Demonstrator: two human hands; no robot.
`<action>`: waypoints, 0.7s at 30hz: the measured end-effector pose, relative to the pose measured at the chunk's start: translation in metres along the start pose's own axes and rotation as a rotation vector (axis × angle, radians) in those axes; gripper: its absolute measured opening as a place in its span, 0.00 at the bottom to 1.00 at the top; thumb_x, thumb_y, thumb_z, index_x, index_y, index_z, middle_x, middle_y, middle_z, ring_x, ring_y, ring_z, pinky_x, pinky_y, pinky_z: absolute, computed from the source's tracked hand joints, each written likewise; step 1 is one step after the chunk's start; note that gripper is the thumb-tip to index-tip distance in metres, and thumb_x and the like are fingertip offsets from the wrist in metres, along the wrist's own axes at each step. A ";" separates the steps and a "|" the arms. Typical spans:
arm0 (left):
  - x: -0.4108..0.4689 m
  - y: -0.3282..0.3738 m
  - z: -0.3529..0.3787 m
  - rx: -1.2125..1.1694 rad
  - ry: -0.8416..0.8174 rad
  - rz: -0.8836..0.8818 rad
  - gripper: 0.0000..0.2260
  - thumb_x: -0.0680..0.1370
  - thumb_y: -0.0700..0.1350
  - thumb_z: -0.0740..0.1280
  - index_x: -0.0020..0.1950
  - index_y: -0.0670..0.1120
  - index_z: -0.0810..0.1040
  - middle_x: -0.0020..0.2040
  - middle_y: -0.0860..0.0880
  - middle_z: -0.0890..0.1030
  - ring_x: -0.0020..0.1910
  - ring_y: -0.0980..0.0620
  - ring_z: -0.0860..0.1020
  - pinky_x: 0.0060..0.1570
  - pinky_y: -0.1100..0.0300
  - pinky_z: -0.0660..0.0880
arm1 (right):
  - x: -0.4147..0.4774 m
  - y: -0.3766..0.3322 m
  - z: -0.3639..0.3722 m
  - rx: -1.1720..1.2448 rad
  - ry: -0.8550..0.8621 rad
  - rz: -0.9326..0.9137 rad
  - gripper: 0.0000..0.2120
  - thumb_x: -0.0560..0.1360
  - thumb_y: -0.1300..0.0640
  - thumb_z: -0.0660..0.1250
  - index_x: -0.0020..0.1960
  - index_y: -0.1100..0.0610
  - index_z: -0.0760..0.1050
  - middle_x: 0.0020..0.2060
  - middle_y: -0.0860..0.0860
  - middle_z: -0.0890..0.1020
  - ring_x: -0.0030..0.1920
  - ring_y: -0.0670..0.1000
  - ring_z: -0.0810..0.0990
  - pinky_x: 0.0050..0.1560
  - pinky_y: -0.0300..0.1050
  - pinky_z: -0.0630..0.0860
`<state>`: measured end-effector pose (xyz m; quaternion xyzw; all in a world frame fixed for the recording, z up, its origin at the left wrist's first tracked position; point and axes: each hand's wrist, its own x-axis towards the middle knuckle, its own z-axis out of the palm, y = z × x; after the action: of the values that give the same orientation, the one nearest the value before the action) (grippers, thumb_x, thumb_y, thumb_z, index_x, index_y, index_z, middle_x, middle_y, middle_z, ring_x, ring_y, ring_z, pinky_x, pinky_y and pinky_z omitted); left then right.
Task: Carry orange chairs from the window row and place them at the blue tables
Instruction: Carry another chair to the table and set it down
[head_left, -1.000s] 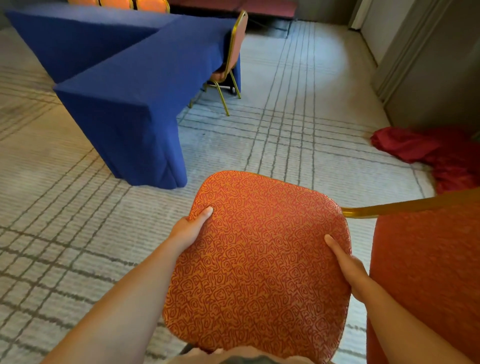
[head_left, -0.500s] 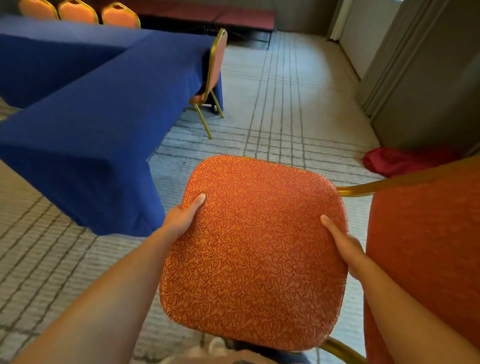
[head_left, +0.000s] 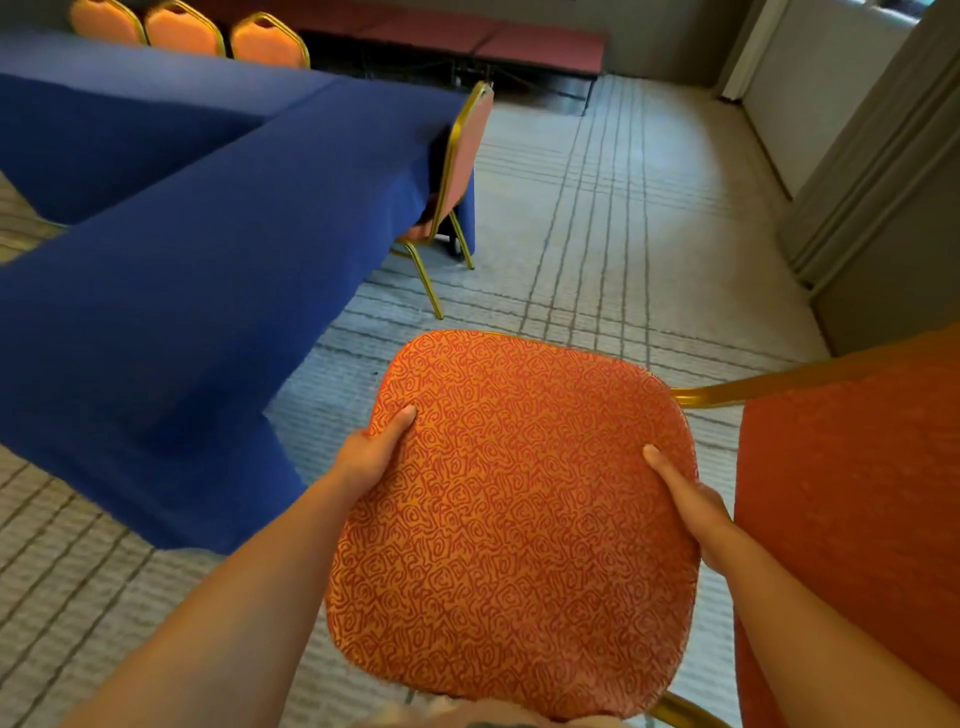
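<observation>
Pale carpet with a grey grid of lines runs the whole room, grey wall panels go up on the right, and a low red-topped platform sits along the far wall. The blue tables take up the left side, draped to the floor and joined in an L, with the near corner hanging just left of the person's arms. One gold-framed chair is already tucked against the right edge of the table, and a row of three chairs pokes up behind the far side. The orange chair for the job is up off the floor, held out in front of the person in the near middle. Its swirly patterned seat is facing up at them, the backrest is off to the right and the gold frame shows between the two. It's near the table corner but not touching it. The left hand grips the left edge of the seat with the thumb laid on top, and the right hand does the same on the right edge. The rest of the fingers on both hands are tucked under the cushion, so I can't tell how they sit.
</observation>
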<state>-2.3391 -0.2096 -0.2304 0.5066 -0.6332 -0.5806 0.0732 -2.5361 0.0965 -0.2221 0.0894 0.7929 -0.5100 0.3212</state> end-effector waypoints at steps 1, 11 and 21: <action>0.014 0.010 0.004 -0.015 0.011 -0.015 0.31 0.72 0.65 0.66 0.63 0.42 0.78 0.61 0.41 0.79 0.60 0.43 0.77 0.60 0.55 0.71 | 0.020 -0.015 0.003 0.000 -0.007 -0.002 0.43 0.65 0.32 0.72 0.70 0.57 0.71 0.62 0.59 0.79 0.55 0.58 0.78 0.62 0.53 0.74; 0.147 0.089 0.006 -0.056 0.054 -0.098 0.32 0.70 0.66 0.69 0.63 0.44 0.78 0.60 0.43 0.79 0.55 0.45 0.78 0.58 0.55 0.72 | 0.166 -0.102 0.059 -0.025 -0.075 0.076 0.59 0.44 0.22 0.72 0.67 0.54 0.75 0.55 0.57 0.82 0.53 0.59 0.81 0.62 0.58 0.76; 0.347 0.193 -0.008 -0.043 0.037 -0.044 0.32 0.70 0.66 0.68 0.64 0.45 0.77 0.61 0.44 0.80 0.59 0.44 0.78 0.60 0.53 0.72 | 0.306 -0.235 0.152 0.036 0.001 0.032 0.55 0.41 0.22 0.73 0.61 0.53 0.77 0.53 0.56 0.82 0.53 0.58 0.82 0.62 0.57 0.77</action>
<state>-2.6058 -0.5034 -0.2438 0.5293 -0.6079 -0.5860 0.0827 -2.8205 -0.2008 -0.2705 0.1082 0.7822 -0.5190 0.3271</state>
